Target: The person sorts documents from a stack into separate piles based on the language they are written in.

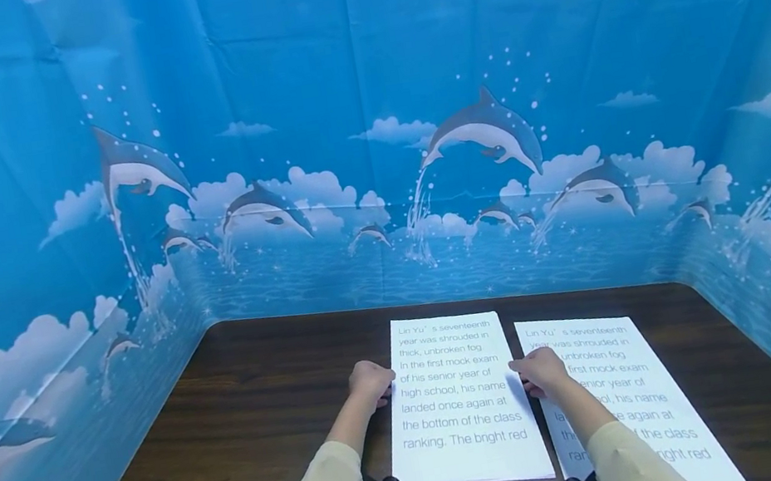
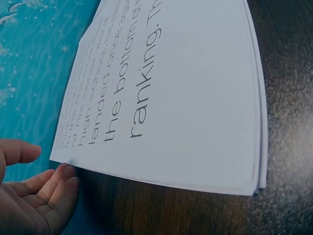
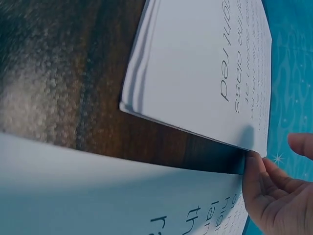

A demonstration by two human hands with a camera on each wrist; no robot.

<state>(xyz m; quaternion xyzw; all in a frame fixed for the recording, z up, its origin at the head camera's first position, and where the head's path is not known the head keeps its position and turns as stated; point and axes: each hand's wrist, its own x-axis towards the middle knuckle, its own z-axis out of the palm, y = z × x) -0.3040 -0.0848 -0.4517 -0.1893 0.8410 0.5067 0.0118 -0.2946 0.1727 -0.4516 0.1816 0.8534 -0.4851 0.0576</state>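
Paper stack (image 1: 470, 464) flat on worktop (image 1: 250, 438), between both hands. Left hand (image 1: 370, 381): fingers (image 2: 63, 182) fairly straight, tips touching the stack's left edge, thumb well apart, no grip. Right hand (image 1: 546, 371): fingers (image 3: 253, 177) slightly bent, tips against right edge, thumb clear, no grip. Near-end sheets slightly uneven. Second paper (image 1: 664, 398) just right, partly under right forearm.

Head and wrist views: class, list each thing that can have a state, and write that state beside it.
Left paper stack: on the table, print up, near edges slightly uneven.
Right paper: on the table, print up, partly hidden in the head view.
Left hand: fingertips at the stack's left edge.
Right hand: fingertips at its right edge.
Backdrop: hanging, creased.
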